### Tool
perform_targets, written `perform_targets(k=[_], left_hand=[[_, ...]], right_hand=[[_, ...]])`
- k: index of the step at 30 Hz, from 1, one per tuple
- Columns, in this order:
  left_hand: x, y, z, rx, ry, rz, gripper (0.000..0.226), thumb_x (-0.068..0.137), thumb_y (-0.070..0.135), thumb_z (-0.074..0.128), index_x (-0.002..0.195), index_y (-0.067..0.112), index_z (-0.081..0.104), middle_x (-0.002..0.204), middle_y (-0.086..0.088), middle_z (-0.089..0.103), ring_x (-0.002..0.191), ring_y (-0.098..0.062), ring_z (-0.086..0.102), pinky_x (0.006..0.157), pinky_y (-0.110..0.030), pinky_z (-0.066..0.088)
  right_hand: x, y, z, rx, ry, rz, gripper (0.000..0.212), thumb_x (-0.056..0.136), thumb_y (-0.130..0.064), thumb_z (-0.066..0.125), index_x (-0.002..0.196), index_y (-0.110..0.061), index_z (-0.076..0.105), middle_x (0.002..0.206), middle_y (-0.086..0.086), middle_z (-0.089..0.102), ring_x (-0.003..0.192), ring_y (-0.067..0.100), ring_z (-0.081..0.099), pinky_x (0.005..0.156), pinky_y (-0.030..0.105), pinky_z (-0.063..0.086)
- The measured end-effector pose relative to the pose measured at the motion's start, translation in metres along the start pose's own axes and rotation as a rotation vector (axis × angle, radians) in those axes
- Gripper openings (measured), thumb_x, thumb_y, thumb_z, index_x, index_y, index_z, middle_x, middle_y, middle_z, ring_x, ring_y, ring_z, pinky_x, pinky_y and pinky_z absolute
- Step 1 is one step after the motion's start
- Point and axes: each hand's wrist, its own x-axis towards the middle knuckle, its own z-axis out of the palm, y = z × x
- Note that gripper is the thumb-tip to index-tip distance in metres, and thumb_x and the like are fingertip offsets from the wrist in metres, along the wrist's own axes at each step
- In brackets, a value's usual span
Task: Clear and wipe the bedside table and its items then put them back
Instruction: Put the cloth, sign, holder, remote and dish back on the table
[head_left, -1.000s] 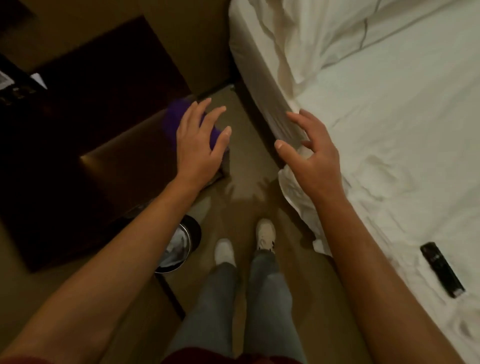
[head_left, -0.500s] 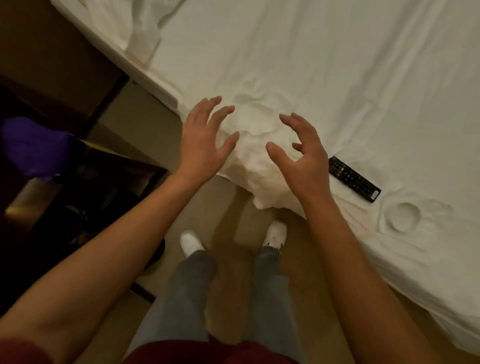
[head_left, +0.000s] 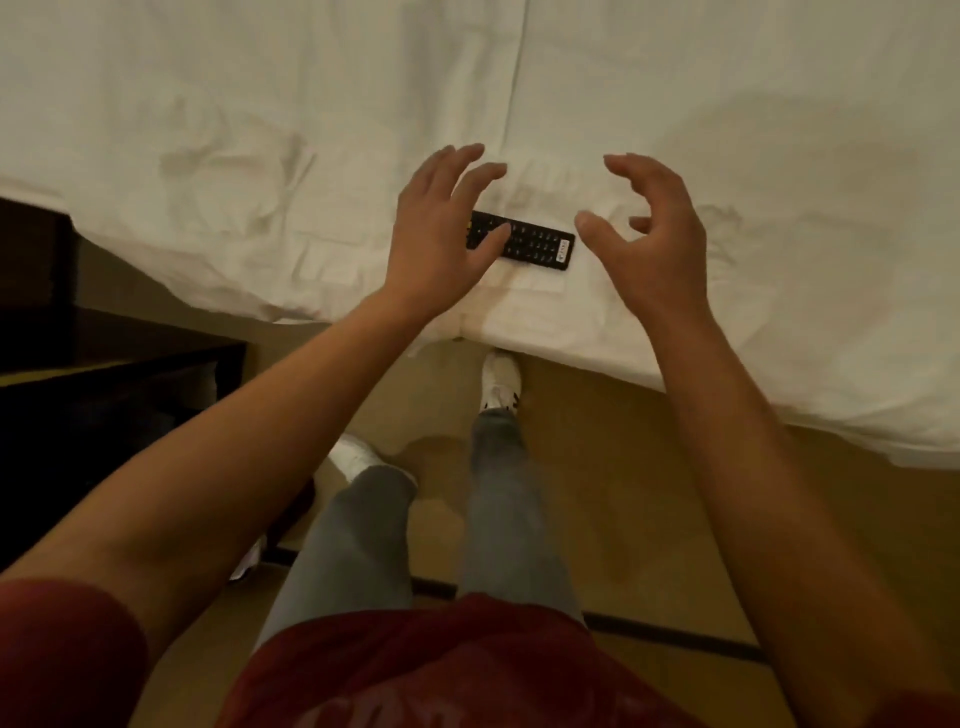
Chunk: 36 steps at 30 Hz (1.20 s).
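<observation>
Centre frame: a slim black plastic remote control (head_left: 524, 240) lies on the white bed sheet (head_left: 260, 156), off the dark wooden tabletop (head_left: 104, 353) at the left edge. My left hand (head_left: 441, 228) hovers over its left end, fingers spread; my right hand (head_left: 654, 234) hangs loosely curled, empty. Clearing seems done; whether wiping is finished, I cannot tell. Returning remains.

You've turned from the bedside table to the bed; your left hand (head_left: 439, 234) now hovers over the remote (head_left: 524, 240), right hand (head_left: 652, 236) beside it
</observation>
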Motion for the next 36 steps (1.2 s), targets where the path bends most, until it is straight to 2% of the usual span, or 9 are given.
perform_targets(k=[3, 7, 11, 19, 25, 29, 33, 36], left_hand=[[0.006, 0.012, 0.019, 0.04, -0.076, 0.045, 0.053, 0.092, 0.042, 0.062, 0.14, 0.019, 0.055, 0.153, -0.004, 0.046, 0.146, -0.031, 0.035, 0.119, -0.046, 0.031], [0.004, 0.023, 0.042, 0.133, -0.188, 0.1, 0.051, 0.092, 0.035, 0.062, 0.14, 0.019, 0.054, 0.154, -0.006, 0.045, 0.147, -0.033, 0.034, 0.12, -0.045, 0.031], [0.006, 0.027, 0.053, 0.189, -0.214, 0.129, 0.052, 0.088, 0.028, 0.059, 0.14, 0.018, 0.054, 0.147, -0.007, 0.051, 0.138, -0.034, 0.043, 0.113, -0.046, 0.037], [0.016, 0.022, 0.056, 0.354, -0.361, 0.173, 0.055, 0.088, 0.029, 0.06, 0.142, 0.021, 0.049, 0.14, -0.006, 0.054, 0.129, -0.033, 0.047, 0.108, -0.048, 0.035], [0.024, 0.017, 0.062, 0.434, -0.395, 0.163, 0.054, 0.092, 0.026, 0.053, 0.146, 0.022, 0.045, 0.144, -0.009, 0.05, 0.132, -0.036, 0.044, 0.111, -0.049, 0.03], [0.027, 0.02, 0.064, 0.431, -0.415, 0.134, 0.063, 0.091, 0.024, 0.055, 0.152, 0.025, 0.038, 0.146, -0.008, 0.047, 0.133, -0.035, 0.042, 0.112, -0.049, 0.03], [0.03, 0.019, 0.065, 0.425, -0.403, 0.149, 0.055, 0.095, 0.027, 0.052, 0.149, 0.02, 0.045, 0.144, -0.011, 0.049, 0.132, -0.036, 0.044, 0.112, -0.048, 0.032], [0.033, 0.018, 0.064, 0.396, -0.394, 0.156, 0.052, 0.095, 0.026, 0.052, 0.146, 0.019, 0.049, 0.14, -0.012, 0.051, 0.128, -0.036, 0.046, 0.108, -0.048, 0.035]], right_hand=[[0.004, 0.03, -0.02, -0.056, 0.016, 0.061, 0.051, 0.085, -0.035, 0.072, 0.134, -0.029, 0.061, 0.141, -0.01, 0.056, 0.132, 0.011, 0.053, 0.105, 0.034, 0.048], [0.002, 0.065, -0.035, -0.186, -0.029, 0.172, 0.06, 0.083, -0.04, 0.071, 0.14, -0.025, 0.057, 0.147, -0.004, 0.053, 0.136, 0.018, 0.048, 0.108, 0.024, 0.037], [-0.003, 0.087, -0.035, -0.292, -0.067, 0.201, 0.069, 0.082, -0.043, 0.074, 0.144, -0.023, 0.053, 0.151, 0.0, 0.048, 0.136, 0.024, 0.047, 0.108, 0.034, 0.042], [-0.005, 0.107, -0.022, -0.433, -0.064, 0.205, 0.077, 0.083, -0.048, 0.073, 0.15, -0.025, 0.044, 0.162, 0.006, 0.034, 0.146, 0.029, 0.036, 0.114, 0.04, 0.038], [-0.005, 0.112, -0.009, -0.503, -0.165, 0.183, 0.083, 0.081, -0.042, 0.074, 0.154, -0.024, 0.039, 0.162, 0.007, 0.032, 0.145, 0.03, 0.035, 0.114, 0.043, 0.038], [-0.004, 0.115, -0.005, -0.521, -0.135, 0.176, 0.086, 0.08, -0.038, 0.074, 0.156, -0.024, 0.036, 0.161, 0.007, 0.035, 0.145, 0.031, 0.036, 0.112, 0.043, 0.04], [-0.003, 0.116, -0.002, -0.556, -0.152, 0.185, 0.097, 0.079, -0.043, 0.078, 0.16, -0.026, 0.027, 0.163, 0.009, 0.031, 0.147, 0.032, 0.033, 0.112, 0.045, 0.039], [-0.002, 0.117, -0.001, -0.574, -0.15, 0.185, 0.096, 0.079, -0.044, 0.079, 0.16, -0.026, 0.03, 0.163, 0.009, 0.032, 0.147, 0.032, 0.033, 0.112, 0.045, 0.038]])
